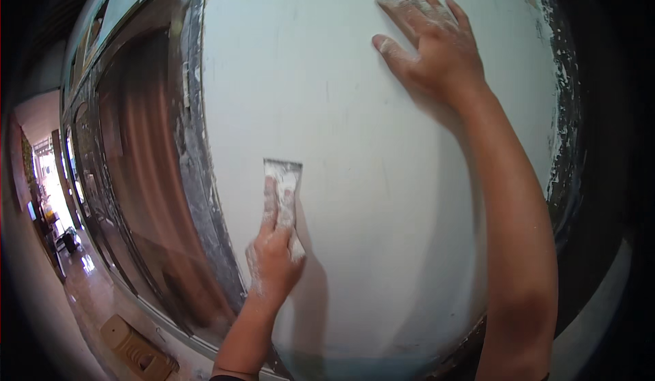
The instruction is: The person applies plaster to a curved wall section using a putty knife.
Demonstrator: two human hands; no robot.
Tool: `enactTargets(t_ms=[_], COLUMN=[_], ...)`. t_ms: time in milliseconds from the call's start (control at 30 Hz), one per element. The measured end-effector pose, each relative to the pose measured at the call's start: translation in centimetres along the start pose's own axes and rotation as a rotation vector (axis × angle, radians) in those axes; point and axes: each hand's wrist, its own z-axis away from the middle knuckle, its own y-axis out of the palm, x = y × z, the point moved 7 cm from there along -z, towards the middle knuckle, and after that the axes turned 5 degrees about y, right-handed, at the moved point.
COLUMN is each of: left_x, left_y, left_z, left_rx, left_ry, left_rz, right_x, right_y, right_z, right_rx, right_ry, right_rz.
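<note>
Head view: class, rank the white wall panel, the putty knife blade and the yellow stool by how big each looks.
1. White wall panel
2. Yellow stool
3. Putty knife blade

The stool is farther away, so the last two are unsure.

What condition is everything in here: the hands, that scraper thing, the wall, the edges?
Left hand: dusty white, gripping the putty knife.
Putty knife: blade flat against the wall, smeared with white filler.
Right hand: open, palm pressed on the wall.
Wall: coated white, smooth.
Wall edge: rough, splattered grey.
</note>
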Motion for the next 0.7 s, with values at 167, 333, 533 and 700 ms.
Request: enactTargets(t_ms=[167, 333, 533, 700], left_x=[1.9, 2.0, 4.0, 5.7], left_y=[-0.3, -2.1, -1.4, -0.6], left_z=[2.5, -3.7, 0.3, 5.8], left_rx=[-0.012, 0.005, 0.053, -0.012], left_ry=[0.010, 0.006, -0.039, 0.018], left_rz=[-0.030, -0.105, -0.060, -0.010], right_x=[1.2, -1.8, 0.0, 1.0], right_y=[0.2, 4.6, 6.1, 6.6], right_z=[0.2, 0.1, 3.9, 6.4], right_rx=[0.002, -0.326, -0.217, -0.168], right_ry=[0.009, -0.135, -0.158, -0.146], right_rz=[0.015, 0.302, 0.235, 0.182])
